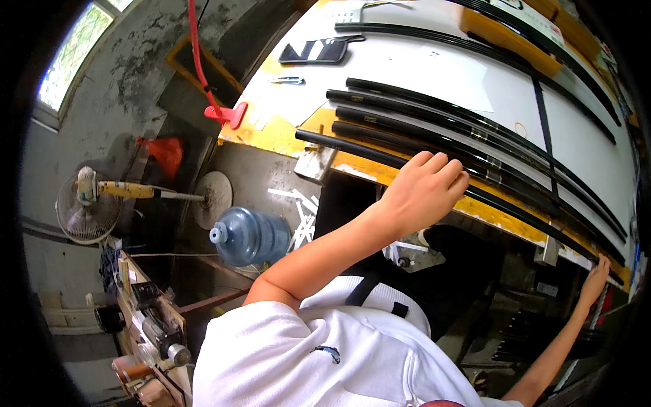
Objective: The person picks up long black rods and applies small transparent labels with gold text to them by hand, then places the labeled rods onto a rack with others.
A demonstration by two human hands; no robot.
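A long, thin black rod (352, 146) lies along the near edge of the table, slanting from upper left to lower right. My left hand (424, 190) is closed over its middle, knuckles up, thumb side hidden beneath. Far to the right, my right hand (595, 277) grips the same rod close to its right end, fingers partly hidden. Just beyond it, several more glossy black rods (407, 107) lie roughly parallel, with small gold markings on them. A small metal block (314, 163) sits at the table edge under the rod's left part.
The white-topped table (407, 61) has a yellow border. A black phone (314, 51) and a cutter (287, 80) lie on it; a red clamp (228, 114) grips its corner. Below stand a blue water bottle (254, 236), a fan (88, 207) and a bench machine (159, 332).
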